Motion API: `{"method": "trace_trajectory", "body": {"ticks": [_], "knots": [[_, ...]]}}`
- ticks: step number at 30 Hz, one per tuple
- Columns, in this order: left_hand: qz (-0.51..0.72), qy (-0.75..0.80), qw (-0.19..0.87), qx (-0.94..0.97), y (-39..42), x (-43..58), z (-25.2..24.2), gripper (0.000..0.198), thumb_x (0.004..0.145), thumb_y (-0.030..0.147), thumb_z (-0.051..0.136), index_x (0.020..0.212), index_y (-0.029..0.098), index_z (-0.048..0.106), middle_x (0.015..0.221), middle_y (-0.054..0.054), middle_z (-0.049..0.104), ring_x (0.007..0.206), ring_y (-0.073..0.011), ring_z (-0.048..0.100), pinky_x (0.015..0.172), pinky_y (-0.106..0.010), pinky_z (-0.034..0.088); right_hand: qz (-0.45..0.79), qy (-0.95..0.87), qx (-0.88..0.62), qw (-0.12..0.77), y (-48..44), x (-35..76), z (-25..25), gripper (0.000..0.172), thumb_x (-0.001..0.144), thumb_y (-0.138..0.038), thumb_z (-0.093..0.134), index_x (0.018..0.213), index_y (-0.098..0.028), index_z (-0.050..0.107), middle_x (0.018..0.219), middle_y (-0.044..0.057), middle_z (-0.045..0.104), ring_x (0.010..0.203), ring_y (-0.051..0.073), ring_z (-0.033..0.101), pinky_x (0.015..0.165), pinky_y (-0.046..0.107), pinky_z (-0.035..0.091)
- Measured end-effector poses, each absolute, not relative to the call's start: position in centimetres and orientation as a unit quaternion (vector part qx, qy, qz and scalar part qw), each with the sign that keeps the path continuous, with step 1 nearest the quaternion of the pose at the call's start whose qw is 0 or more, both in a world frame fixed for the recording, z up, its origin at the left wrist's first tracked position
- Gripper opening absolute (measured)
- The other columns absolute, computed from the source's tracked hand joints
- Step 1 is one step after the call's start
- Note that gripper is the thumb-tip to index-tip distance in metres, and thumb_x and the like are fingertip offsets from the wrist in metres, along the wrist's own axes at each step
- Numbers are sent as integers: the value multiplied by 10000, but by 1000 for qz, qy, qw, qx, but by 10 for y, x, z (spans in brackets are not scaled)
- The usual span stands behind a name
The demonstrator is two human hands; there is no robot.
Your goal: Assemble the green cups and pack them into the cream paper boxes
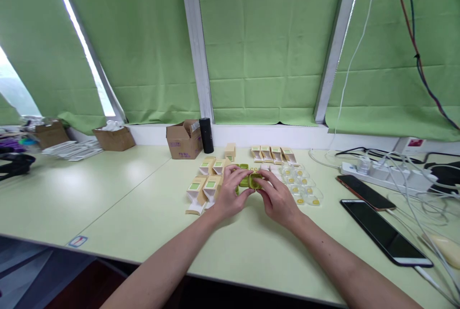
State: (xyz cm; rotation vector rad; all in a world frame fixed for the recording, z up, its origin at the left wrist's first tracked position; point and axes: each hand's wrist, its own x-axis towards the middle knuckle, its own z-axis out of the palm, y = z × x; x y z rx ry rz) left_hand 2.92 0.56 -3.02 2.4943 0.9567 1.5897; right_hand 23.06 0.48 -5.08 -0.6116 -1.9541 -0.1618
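Observation:
Above the middle of the table, my left hand and my right hand grip a small olive-green plastic case from either side. Its hollow inside faces me, and fingers cover part of it. More green pieces show just behind my left fingers; whether they are separate cases I cannot tell. Beside my left hand stand several small cream cartons with open flaps and green labels. To the right of my right hand lie several clear plastic packs with yellow centres.
More open cartons line up behind the packs, and a single carton stands behind my left hand. A cardboard box and black bottle are at the back. Two phones, a power strip and tangled cables lie at right.

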Motion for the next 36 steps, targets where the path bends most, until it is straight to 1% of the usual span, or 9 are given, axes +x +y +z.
{"method": "trace_trajectory", "body": {"ticks": [4,10,13,16,18,22,27,31,36], "knots": [[511,314,34,800,4,29,-29,443,954,347,709,1378,244,638,1202,-135,703,1229,-330,507,1046,-546,499,-14,-796,-270,542,5,230,-53,318,1021,-156,516,1314,-245,601,1358,159,650,1329,304,622,1027,486,607],[507,302,55,806,1,27,-28,375,1028,292,568,1397,240,609,1211,-144,664,1231,-312,507,1045,-540,518,61,-757,-303,576,6,228,-55,142,1069,-276,503,1126,-242,629,1298,136,691,1202,277,686,954,452,620],[508,295,63,807,2,27,-30,395,1023,248,555,1417,244,594,1217,-146,627,1241,-306,525,1031,-517,545,116,-741,-316,582,6,226,-54,194,1092,-339,461,1077,-237,625,1182,110,718,974,226,730,813,375,631],[502,292,61,812,4,27,-33,428,1007,212,569,1433,245,575,1216,-141,597,1223,-291,560,1011,-483,568,161,-723,-329,586,7,226,-53,247,1100,-408,441,1017,-237,599,880,35,698,724,181,694,679,312,590],[494,295,55,816,4,27,-35,452,1001,197,579,1449,246,559,1205,-131,588,1196,-279,595,1005,-470,575,175,-710,-344,589,6,226,-52,293,1097,-462,438,963,-241,575,748,-2,653,647,173,666,627,290,544],[478,304,27,824,4,29,-37,483,992,185,603,1468,248,543,1164,-116,597,1143,-268,632,958,-452,585,207,-695,-375,578,4,228,-48,384,1085,-560,420,914,-246,560,681,-11,662,583,167,620,590,280,469],[457,344,-52,818,0,34,-29,601,915,237,757,1474,244,536,1027,-90,682,1132,-315,540,982,-510,529,270,-674,-389,567,4,227,-47,448,1062,-638,418,875,-252,547,662,0,698,568,171,616,591,279,450],[428,350,-72,830,-2,39,-20,676,875,235,804,1492,242,527,1215,-115,690,1209,-340,459,1078,-561,459,295,-659,-399,565,5,227,-48,495,1043,-689,411,841,-257,546,592,-7,668,519,173,586,548,280,415],[401,319,-13,859,2,43,-12,504,904,173,754,1389,227,628,1273,-105,683,1240,-315,447,1099,-513,463,313,-648,-397,570,3,227,-44,538,1024,-718,427,795,-250,560,544,-20,613,495,171,582,547,285,427]]}}
